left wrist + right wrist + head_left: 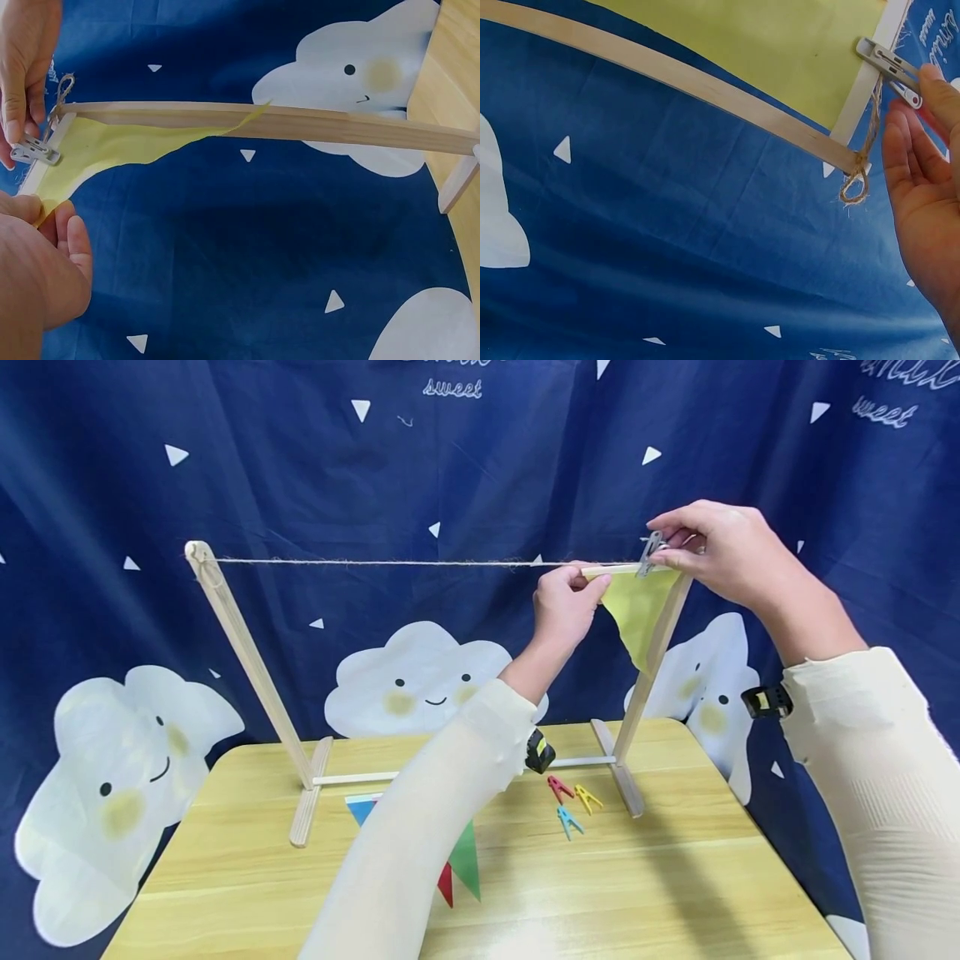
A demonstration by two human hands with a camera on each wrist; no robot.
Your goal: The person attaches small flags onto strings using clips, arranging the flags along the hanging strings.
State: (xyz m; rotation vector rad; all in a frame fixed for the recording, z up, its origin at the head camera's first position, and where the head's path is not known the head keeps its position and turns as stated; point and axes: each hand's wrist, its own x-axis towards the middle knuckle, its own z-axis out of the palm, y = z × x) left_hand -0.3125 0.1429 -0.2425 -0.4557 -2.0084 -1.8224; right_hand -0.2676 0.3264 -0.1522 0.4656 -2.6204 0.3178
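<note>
A yellow triangular pennant (636,614) hangs point down from the twine (390,562) near the right post, its pale top strip along the line. My left hand (564,610) pinches the left end of that strip between thumb and fingers. Near the strip's right end, my right hand (738,556) holds a grey clothespin (649,558) by its handles. In the right wrist view, the clothespin (889,67) lies across the white strip and the pennant's edge. The left wrist view shows the pennant (120,146) and both hands close together.
A wooden frame with a left post (247,652), a right post (652,668) and a white crossbar (356,779) stands on the table (585,893). Pink (558,788), yellow (587,798) and blue (568,821) clothespins lie there. A green pennant (467,860) and others are partly behind my left sleeve.
</note>
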